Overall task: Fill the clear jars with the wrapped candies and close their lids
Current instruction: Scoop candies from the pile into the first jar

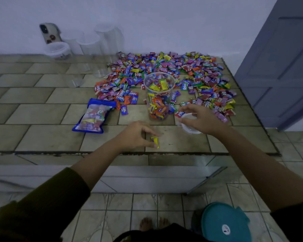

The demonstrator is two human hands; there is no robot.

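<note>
A clear jar (159, 95) stands open on the tiled counter, packed with wrapped candies up to its rim. Behind and beside it spreads a wide heap of colourful wrapped candies (166, 67). My left hand (138, 135) pinches one yellow wrapped candy (155, 141) just above the counter, in front of the jar. My right hand (199, 118) grips a clear round lid (190, 124) lying right of the jar's base, and a red candy (179, 114) sticks out at its fingertips.
A blue candy bag (93, 117) lies left of the jar. Several empty clear jars (89, 44) and a phone (49, 33) stand at the back wall. The counter's front edge (129, 153) runs below my hands. A teal bin lid (226, 224) sits on the floor.
</note>
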